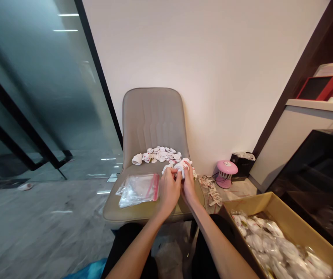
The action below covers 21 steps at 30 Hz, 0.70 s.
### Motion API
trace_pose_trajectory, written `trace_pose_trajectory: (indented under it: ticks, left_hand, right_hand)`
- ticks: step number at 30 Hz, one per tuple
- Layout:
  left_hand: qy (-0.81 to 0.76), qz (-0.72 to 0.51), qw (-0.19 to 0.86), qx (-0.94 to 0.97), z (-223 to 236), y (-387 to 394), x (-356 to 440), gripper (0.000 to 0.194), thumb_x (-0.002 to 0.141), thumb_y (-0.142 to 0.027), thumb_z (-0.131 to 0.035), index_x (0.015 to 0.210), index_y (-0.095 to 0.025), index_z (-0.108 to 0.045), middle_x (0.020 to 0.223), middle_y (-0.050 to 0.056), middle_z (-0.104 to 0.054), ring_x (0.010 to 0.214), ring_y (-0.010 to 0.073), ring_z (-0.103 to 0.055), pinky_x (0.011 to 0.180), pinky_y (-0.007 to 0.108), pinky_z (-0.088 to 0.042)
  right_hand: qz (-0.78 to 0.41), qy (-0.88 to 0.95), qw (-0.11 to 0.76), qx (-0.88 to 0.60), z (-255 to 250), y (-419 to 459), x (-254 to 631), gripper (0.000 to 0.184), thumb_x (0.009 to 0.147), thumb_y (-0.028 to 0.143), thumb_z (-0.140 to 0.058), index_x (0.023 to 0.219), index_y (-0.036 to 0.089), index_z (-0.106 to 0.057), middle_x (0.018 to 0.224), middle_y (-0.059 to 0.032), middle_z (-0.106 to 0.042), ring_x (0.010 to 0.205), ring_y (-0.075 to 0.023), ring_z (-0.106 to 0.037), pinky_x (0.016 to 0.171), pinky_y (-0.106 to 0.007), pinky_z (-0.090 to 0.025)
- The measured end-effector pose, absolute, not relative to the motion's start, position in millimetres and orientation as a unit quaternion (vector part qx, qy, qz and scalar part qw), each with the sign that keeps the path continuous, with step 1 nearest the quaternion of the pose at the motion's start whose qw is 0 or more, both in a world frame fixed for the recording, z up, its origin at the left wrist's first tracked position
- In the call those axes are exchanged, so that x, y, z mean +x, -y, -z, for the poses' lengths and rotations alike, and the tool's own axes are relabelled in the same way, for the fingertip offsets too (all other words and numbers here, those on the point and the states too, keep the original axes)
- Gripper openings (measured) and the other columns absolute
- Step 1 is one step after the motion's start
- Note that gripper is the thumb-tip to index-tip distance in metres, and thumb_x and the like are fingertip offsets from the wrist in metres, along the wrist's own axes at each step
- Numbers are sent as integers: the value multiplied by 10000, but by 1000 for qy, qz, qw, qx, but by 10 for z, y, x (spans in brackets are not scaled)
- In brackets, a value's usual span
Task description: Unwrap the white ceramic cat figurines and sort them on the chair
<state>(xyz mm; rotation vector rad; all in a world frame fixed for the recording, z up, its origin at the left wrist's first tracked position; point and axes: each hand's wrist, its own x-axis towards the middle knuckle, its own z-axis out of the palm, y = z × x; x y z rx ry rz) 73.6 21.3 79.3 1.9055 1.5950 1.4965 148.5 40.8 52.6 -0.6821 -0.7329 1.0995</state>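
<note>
Forearms (134, 252) reach over chair seat (111, 211), used as worktop. Clear zip bag (137, 192) flat at left, kept clear of hands; left hand (169, 190) and right hand (189, 186), fingers together, pinching white piece (179, 169) just before heap (160, 154); cardboard box (250, 205) of bagged items (277, 244) within reach.

Glass partition (47, 97) beside white wall (198, 69)

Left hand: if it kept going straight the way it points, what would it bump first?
The left hand would first meet the white-and-pink piece at its fingertips; past that, maybe the white pile on the chair, though depth is unclear.
</note>
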Motion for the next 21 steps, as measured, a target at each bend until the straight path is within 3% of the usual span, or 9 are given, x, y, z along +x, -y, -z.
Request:
trace_pose_trajectory:
  ticks: [3,9,12,16,21]
  left_hand:
    - [-564,-530,153,615,-803,-214,777,191,937,-380,-547,894,-197,-582,780,31,-646,710,184,-582,644,284,-382]
    - [-553,-582,247,542,-868,-244,850,205,884,-374,-592,813,-183,-610,736,49,-675,669,182,-609,639,280,-412]
    - [-537,-608,286,510,-889,-269,874,191,859,-353,-609,780,-181,-632,719,53,-682,655,184,-615,635,278,-423]
    - [-526,-622,296,498,-883,-302,877,190,839,-351,-625,768,-176,-651,706,49,-681,641,178,-610,630,273,-423]
    - [-537,-605,297,507,-841,-332,842,174,840,-339,-619,768,-181,-625,673,18,-637,609,157,-567,609,263,-403]
  right_hand:
    - [-461,363,731,-347,-530,-404,1481,534,905,562,-541,1366,300,-480,1368,-61,-584,1186,-207,-595,1017,-371,-473]
    - [-450,376,744,-320,-566,-413,1467,573,896,512,-590,1415,314,-448,1278,-42,-622,1091,-193,-615,973,-342,-485]
    - [-448,374,748,-316,-571,-437,1461,621,876,508,-625,1430,308,-428,1330,-55,-586,1172,-202,-575,1028,-364,-457]
    - [-438,376,749,-325,-565,-454,1468,650,866,529,-634,1433,292,-425,1385,-72,-552,1216,-212,-552,1071,-382,-428]
    - [-444,367,752,-320,-550,-483,1453,589,863,509,-645,1399,329,-478,1332,-33,-604,1190,-197,-584,997,-342,-483]
